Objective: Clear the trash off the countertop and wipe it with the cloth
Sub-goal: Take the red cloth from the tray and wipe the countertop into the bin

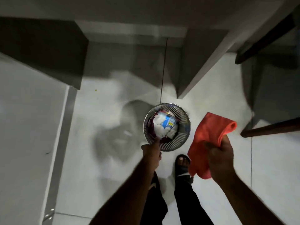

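Note:
A round metal wire trash bin (pixel 181 140) stands on the pale tiled floor, seen from straight above. It holds crumpled white paper (pixel 159 128), a blue-and-white wrapper (pixel 168 121) and something dark red. My left hand (pixel 151 154) hangs over the bin's near rim with its fingertips down at the white paper; blur hides whether it grips anything. My right hand (pixel 219 157) is to the right of the bin, shut on a red-orange cloth (pixel 209 132) that hangs folded from it.
A grey countertop slab (pixel 24 119) runs down the left side. Dark wooden furniture legs (pixel 272 128) stick in from the right. A wall corner (pixel 199 65) juts out behind the bin. My sandalled foot (pixel 183 164) stands just in front of the bin.

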`<state>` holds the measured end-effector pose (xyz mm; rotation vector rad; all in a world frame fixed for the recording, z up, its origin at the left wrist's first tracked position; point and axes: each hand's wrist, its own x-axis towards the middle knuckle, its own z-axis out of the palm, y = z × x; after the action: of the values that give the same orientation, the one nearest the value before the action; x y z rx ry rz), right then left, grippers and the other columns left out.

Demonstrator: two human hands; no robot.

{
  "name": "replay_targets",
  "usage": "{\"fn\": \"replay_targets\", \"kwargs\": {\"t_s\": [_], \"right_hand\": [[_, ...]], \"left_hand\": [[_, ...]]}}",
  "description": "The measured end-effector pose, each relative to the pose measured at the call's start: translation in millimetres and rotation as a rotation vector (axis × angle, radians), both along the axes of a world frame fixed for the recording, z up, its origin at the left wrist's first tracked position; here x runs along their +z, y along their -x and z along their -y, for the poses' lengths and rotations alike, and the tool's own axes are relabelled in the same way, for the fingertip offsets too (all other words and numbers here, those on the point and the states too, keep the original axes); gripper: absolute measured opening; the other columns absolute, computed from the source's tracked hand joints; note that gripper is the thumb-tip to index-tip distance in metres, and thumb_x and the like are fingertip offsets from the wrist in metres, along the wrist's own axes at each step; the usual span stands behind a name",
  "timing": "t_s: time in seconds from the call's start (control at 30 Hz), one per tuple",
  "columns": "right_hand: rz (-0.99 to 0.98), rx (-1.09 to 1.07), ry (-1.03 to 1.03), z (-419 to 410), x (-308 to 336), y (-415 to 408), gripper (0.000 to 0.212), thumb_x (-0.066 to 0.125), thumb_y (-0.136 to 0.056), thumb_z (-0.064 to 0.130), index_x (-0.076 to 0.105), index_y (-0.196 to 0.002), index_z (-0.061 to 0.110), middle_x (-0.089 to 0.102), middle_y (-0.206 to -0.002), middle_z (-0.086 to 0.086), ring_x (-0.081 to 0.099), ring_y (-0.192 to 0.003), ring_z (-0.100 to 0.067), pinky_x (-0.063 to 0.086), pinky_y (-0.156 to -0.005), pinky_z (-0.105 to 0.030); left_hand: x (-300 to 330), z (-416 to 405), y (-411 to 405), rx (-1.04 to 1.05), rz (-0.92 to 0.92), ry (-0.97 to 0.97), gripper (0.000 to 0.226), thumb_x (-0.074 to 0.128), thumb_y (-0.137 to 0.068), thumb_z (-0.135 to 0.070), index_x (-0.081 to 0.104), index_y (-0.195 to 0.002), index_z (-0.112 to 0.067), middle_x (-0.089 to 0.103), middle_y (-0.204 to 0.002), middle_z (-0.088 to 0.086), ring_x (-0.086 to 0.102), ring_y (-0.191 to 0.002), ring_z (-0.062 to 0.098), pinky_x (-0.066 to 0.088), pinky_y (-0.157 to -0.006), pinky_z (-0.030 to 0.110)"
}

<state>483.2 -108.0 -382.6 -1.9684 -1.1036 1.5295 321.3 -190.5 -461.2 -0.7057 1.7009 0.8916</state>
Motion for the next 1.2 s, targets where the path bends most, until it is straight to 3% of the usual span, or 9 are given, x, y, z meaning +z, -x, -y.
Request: {"fn": "replay_targets", "kwargs": {"t_s": [0.1,0.2,0.33,0.47,0.67,0.73,0.87,0.97,1.2], "right_hand": [[0.002,-0.023,0.001,-1,-11,2,0.041,0.058,-0.080,-0.008,0.067,-0.090,0.030,0.074,-0.073,0.007,0.066,-0.068,-0.018,0.056,-0.057,-0.031],[-0.033,-0.042,0.027,-1,10,6,0.039,0.059,-0.079,-0.009,0.068,-0.093,0.027,0.075,-0.078,0.003,0.069,-0.075,-0.025,0.057,-0.063,-0.036],[-0.109,-0.054,0.028,-1,82,19,0.040,0.060,-0.083,-0.010,0.068,-0.097,0.027,0.076,-0.085,-0.003,0.070,-0.081,-0.032,0.058,-0.078,-0.051],[-0.141,-0.061,-0.052,5,198,25,0.038,0.061,-0.088,-0.006,0.066,-0.103,0.028,0.077,-0.089,-0.005,0.073,-0.081,-0.031,0.060,-0.076,-0.049],[-0.155,-0.102,-0.162,18,346,9,0.036,0.058,-0.091,-0.003,0.061,-0.112,0.027,0.075,-0.093,-0.011,0.072,-0.070,-0.024,0.056,-0.057,-0.035],[-0.163,-0.114,-0.198,18,384,3,0.035,0.058,-0.092,-0.003,0.061,-0.108,0.028,0.075,-0.083,-0.007,0.073,-0.059,-0.022,0.056,-0.048,-0.033],[-0.157,-0.062,-0.237,7,435,2,0.034,0.057,-0.091,-0.002,0.061,-0.097,0.031,0.074,-0.081,-0.012,0.071,-0.062,-0.031,0.058,-0.052,-0.041],[-0.161,-0.014,-0.258,-16,456,6,0.037,0.054,-0.089,-0.005,0.061,-0.101,0.029,0.075,-0.080,-0.008,0.072,-0.062,-0.025,0.057,-0.051,-0.036],[-0.124,0.265,-0.304,-93,467,43,0.053,0.047,-0.074,-0.011,0.061,-0.111,0.025,0.073,-0.091,-0.006,0.069,-0.073,-0.023,0.053,-0.054,-0.030]], "left_hand": [[-16,-13,4,0.132,0.046,-0.076,0.063,0.053,-0.101,-0.019,0.017,-0.152,-0.011,0.046,-0.145,0.022,0.066,-0.083,0.037,0.057,-0.077,0.058],[8,-21,15,-0.033,0.038,-0.190,0.048,0.052,-0.100,-0.021,0.037,-0.145,-0.017,0.053,-0.143,0.022,0.069,-0.101,0.044,0.059,-0.075,0.063],[96,-26,30,0.123,0.038,-0.234,0.041,0.039,-0.094,0.005,0.047,-0.132,-0.010,0.063,-0.116,0.025,0.074,-0.075,0.042,0.061,-0.050,0.051],[207,-4,33,0.061,0.048,-0.204,0.036,0.044,-0.097,-0.007,0.046,-0.134,-0.006,0.060,-0.126,0.029,0.067,-0.101,0.048,0.062,-0.053,0.046],[347,8,32,-0.051,0.017,-0.232,0.027,0.055,-0.094,-0.005,0.055,-0.119,0.002,0.065,-0.111,0.035,0.069,-0.091,0.052,0.061,-0.054,0.053],[378,6,32,-0.069,0.044,-0.239,0.028,0.061,-0.094,-0.007,0.055,-0.119,0.004,0.063,-0.112,0.035,0.069,-0.090,0.052,0.061,-0.055,0.054],[411,1,36,-0.070,0.067,-0.271,0.035,0.062,-0.092,-0.003,0.054,-0.125,0.004,0.062,-0.117,0.035,0.068,-0.087,0.050,0.060,-0.052,0.051],[415,-7,35,-0.029,0.039,-0.293,0.041,0.056,-0.094,-0.001,0.047,-0.134,0.001,0.056,-0.127,0.034,0.063,-0.095,0.048,0.059,-0.046,0.048],[420,-31,36,0.075,0.028,-0.300,0.048,0.049,-0.089,0.009,0.046,-0.136,0.003,0.055,-0.131,0.035,0.058,-0.115,0.051,0.057,-0.080,0.064]]}}
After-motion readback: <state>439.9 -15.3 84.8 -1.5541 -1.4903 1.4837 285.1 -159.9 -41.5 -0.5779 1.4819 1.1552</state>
